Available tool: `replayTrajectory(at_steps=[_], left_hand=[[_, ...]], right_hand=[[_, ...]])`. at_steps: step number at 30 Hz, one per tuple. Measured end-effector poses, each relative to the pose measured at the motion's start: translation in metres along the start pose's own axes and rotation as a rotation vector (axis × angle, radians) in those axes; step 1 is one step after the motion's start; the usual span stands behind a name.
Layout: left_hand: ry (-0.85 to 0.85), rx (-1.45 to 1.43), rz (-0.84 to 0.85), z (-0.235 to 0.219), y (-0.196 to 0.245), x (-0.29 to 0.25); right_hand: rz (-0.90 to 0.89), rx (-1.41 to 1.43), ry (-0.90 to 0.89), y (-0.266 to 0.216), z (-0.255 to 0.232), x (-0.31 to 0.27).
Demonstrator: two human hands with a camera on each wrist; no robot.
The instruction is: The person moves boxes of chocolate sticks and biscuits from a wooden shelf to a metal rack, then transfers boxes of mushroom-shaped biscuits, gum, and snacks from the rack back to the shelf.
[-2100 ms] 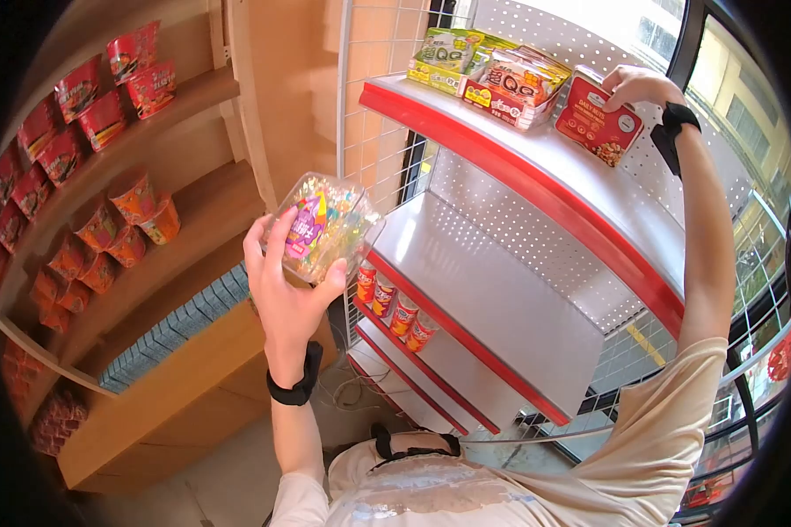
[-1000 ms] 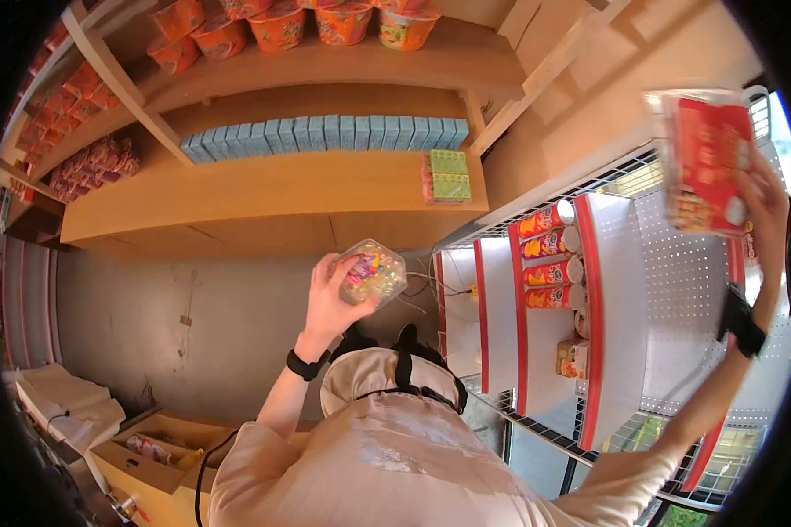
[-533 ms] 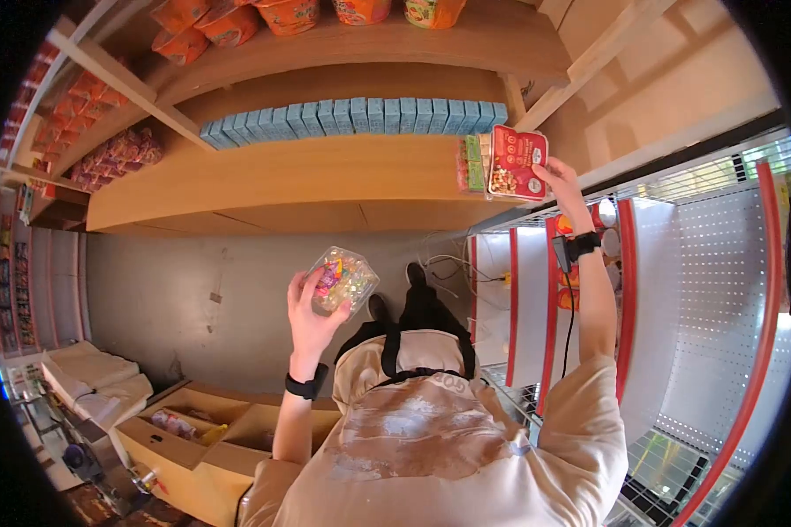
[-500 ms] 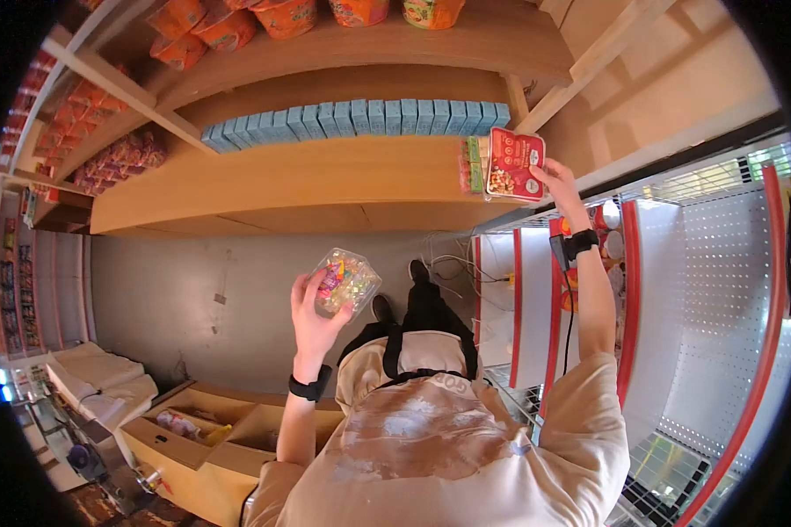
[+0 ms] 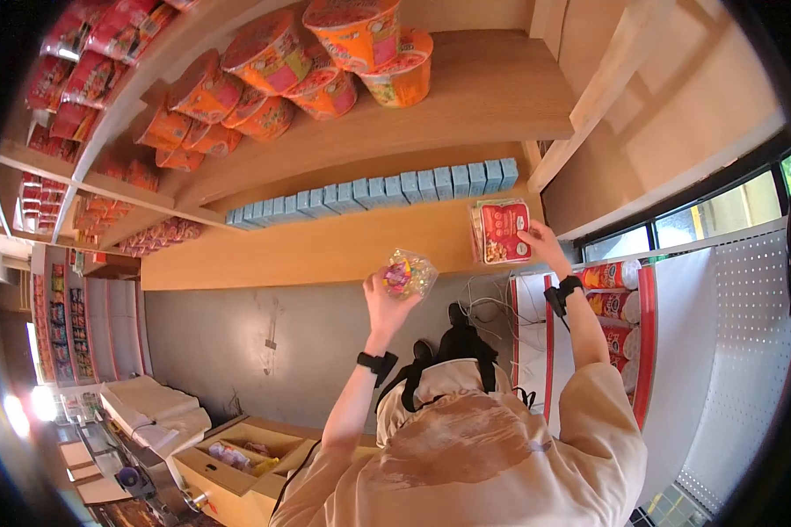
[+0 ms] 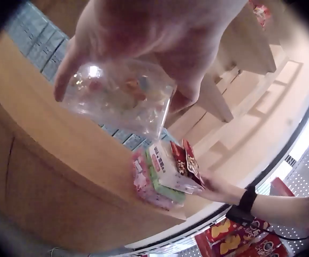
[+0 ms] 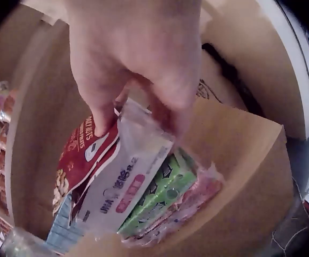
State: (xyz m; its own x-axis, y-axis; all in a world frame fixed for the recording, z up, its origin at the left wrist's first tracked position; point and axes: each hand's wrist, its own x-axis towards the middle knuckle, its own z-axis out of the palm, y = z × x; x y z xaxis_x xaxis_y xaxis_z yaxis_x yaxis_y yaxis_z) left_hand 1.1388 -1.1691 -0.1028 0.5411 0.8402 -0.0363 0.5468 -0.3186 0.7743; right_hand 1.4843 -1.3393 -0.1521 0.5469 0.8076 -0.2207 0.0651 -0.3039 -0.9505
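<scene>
Wooden counter (image 5: 325,253), grey floor (image 5: 206,347); left hand (image 5: 388,305) grips tub (image 5: 421,273), right hand (image 5: 547,249) pinches red packet (image 5: 504,230).

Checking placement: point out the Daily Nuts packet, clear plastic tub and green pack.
Daily Nuts packet (image 5: 505,233), head view: middle of the red front.
Clear plastic tub (image 5: 418,272), head view: transparent part beside the label.
Green pack (image 7: 159,196), right wrist view: printed side.
</scene>
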Motion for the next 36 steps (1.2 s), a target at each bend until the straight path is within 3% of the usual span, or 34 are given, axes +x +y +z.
replayTrajectory(at_steps=[4,5,6,8,9,12,14,15,18,20,21,23,25,27,28,29,31,33,36], left_hand=[[0.072,0.02,0.064,0.037,0.009,0.03],[0.137,0.04,0.075,0.043,0.011,0.037],[0.131,0.053,0.094,0.049,0.008,0.043],[0.077,0.044,0.07,0.062,0.006,0.056],[0.074,0.046,0.093,0.066,0.01,0.061],[0.152,-0.004,0.124,0.082,0.019,0.069],[0.162,0.115,0.113,0.093,0.017,0.072],[0.163,0.103,0.129,0.097,0.016,0.072],[0.165,0.17,0.197,0.117,0.004,0.079],[0.055,0.244,0.089,0.137,-0.013,0.084],[0.046,0.229,0.117,0.137,-0.006,0.081],[0.049,0.081,-0.028,0.126,0.02,0.075],[0.056,0.144,-0.06,0.127,0.029,0.072],[0.08,0.144,-0.056,0.128,0.034,0.072],[0.045,0.144,-0.037,0.128,0.033,0.074],[0.005,0.146,-0.017,0.128,0.029,0.078],[-0.025,0.195,-0.052,0.14,0.012,0.087],[0.066,0.526,-0.206,0.153,0.013,0.089],[0.008,0.577,-0.164,0.157,-0.002,0.092]], right_hand=[[-0.087,-0.076,0.108,0.0,0.011,-0.003],[0.008,-0.186,0.011,-0.001,0.007,-0.001],[0.003,-0.168,0.027,0.004,0.01,0.001],[-0.224,0.02,0.07,0.02,0.016,0.007],[-0.236,0.025,0.089,0.019,0.016,0.007],[-0.119,-0.035,0.186,0.015,0.016,0.007],[0.009,-0.08,0.155,0.02,0.016,0.01],[0.033,-0.322,0.202,-0.003,0.015,0.001],[-0.059,-0.388,0.233,0.004,0.009,0.002],[0.027,-0.21,0.226,0.02,0.011,0.001],[0.019,-0.279,0.219,0.029,0.01,0.003],[0.012,-0.204,0.225,0.03,0.011,-0.005],[0.004,-0.323,0.264,0.035,0.012,-0.012],[0.083,-0.209,0.234,0.02,0.012,-0.026],[-0.029,-0.324,0.32,0.044,0.016,-0.025],[0.02,-0.211,0.239,0.063,0.016,-0.022],[0.014,-0.308,0.28,0.044,0.013,-0.038],[-0.043,-0.312,0.329,0.05,0.008,-0.047],[-0.044,-0.264,0.394,0.006,0.002,-0.078]])
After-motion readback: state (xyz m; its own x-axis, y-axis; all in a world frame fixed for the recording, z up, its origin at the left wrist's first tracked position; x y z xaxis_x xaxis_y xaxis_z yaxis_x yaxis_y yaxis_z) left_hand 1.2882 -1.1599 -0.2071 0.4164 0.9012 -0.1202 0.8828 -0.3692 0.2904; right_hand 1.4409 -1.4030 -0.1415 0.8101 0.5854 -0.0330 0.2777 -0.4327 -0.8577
